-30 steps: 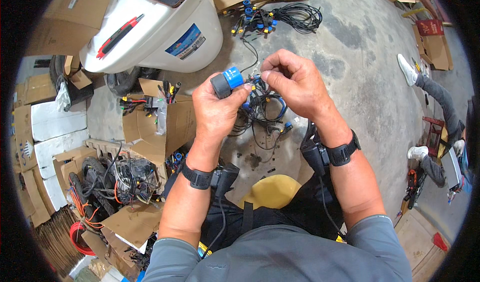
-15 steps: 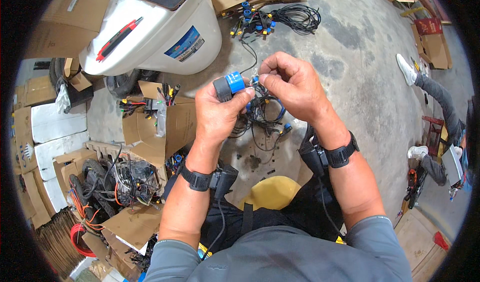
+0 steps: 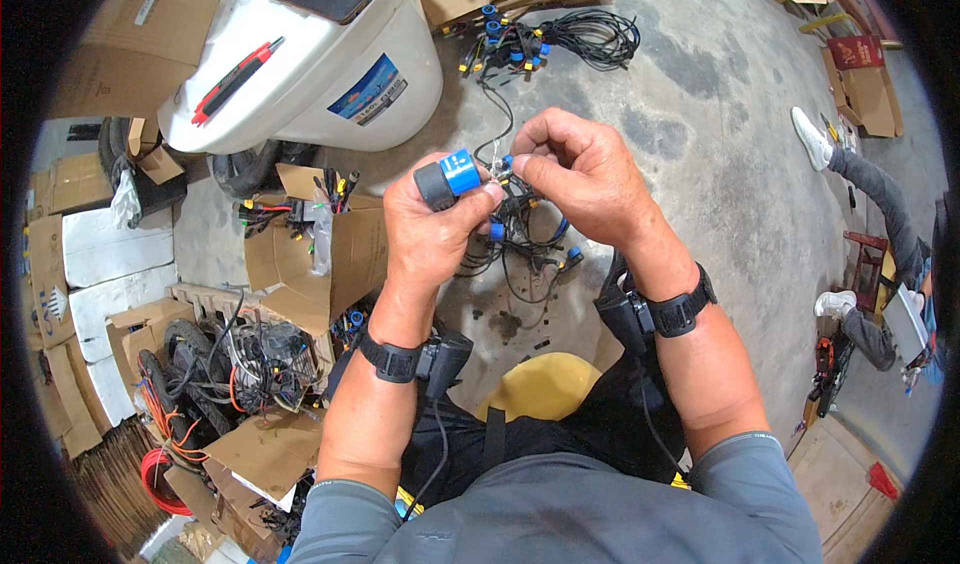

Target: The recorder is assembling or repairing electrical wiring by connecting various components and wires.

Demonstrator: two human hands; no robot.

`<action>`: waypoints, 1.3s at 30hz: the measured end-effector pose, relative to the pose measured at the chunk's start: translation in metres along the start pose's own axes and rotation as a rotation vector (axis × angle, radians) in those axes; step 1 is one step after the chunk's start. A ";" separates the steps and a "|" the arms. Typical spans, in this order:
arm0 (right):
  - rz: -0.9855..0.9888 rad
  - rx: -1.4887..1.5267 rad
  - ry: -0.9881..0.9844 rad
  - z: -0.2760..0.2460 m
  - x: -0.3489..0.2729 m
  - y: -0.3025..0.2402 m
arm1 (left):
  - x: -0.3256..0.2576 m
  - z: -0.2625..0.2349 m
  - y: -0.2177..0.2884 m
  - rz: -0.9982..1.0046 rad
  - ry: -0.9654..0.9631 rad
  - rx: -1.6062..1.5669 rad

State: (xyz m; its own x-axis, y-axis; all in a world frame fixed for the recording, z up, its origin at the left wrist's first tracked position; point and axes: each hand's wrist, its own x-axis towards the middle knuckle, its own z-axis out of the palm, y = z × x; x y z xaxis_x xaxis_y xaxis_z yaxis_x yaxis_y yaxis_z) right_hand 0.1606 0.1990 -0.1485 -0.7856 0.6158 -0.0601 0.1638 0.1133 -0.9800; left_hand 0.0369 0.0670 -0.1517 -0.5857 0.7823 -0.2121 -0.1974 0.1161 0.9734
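On the left, a red-and-black tool [image 3: 237, 82] lay on a white tub [image 3: 415, 79], and an open box [image 3: 350, 264] of leads [image 3: 340, 186] stood on the floor [image 3: 720, 184]. Next came the left hand [image 3: 430, 229], its grip wrapped around a black-and-blue plug [image 3: 447, 179] held above the floor, blue end toward the right hand [image 3: 585, 179], with tangled cables [image 3: 520, 226] below. The right hand's thumb and 1 finger met near a small blue part [image 3: 507, 161], though whether its grip held that part I could not tell; farther right were another person's 2 white shoes [image 3: 812, 139].
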 end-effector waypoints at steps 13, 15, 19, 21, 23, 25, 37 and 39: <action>0.137 0.336 -0.023 -0.001 0.001 -0.004 | 0.006 -0.008 -0.002 0.017 0.016 -0.270; 0.133 0.477 -0.156 0.005 -0.001 -0.003 | 0.006 -0.010 -0.004 0.004 -0.035 -0.339; 0.098 0.385 -0.128 0.004 0.002 -0.003 | 0.006 -0.010 -0.007 -0.046 -0.064 -0.337; 0.141 0.387 -0.062 0.004 0.003 -0.005 | 0.006 -0.008 -0.009 -0.077 -0.071 -0.365; 0.129 0.426 -0.035 0.007 0.003 -0.006 | 0.006 -0.007 -0.008 -0.082 -0.088 -0.381; 0.117 0.464 -0.008 0.007 0.003 -0.007 | 0.005 -0.005 -0.006 -0.087 -0.105 -0.398; 0.118 0.336 -0.052 0.005 0.004 -0.002 | 0.007 -0.009 -0.011 -0.060 -0.074 -0.431; 0.111 0.180 -0.059 0.007 0.003 0.000 | 0.006 -0.009 -0.009 -0.077 -0.041 -0.464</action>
State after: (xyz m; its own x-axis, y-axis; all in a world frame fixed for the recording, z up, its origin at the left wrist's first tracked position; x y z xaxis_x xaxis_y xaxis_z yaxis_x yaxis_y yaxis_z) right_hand 0.1540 0.1960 -0.1499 -0.8034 0.5691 -0.1752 0.1461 -0.0969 -0.9845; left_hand 0.0283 0.0655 -0.1622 -0.5262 0.8067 -0.2692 -0.5751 -0.1043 0.8114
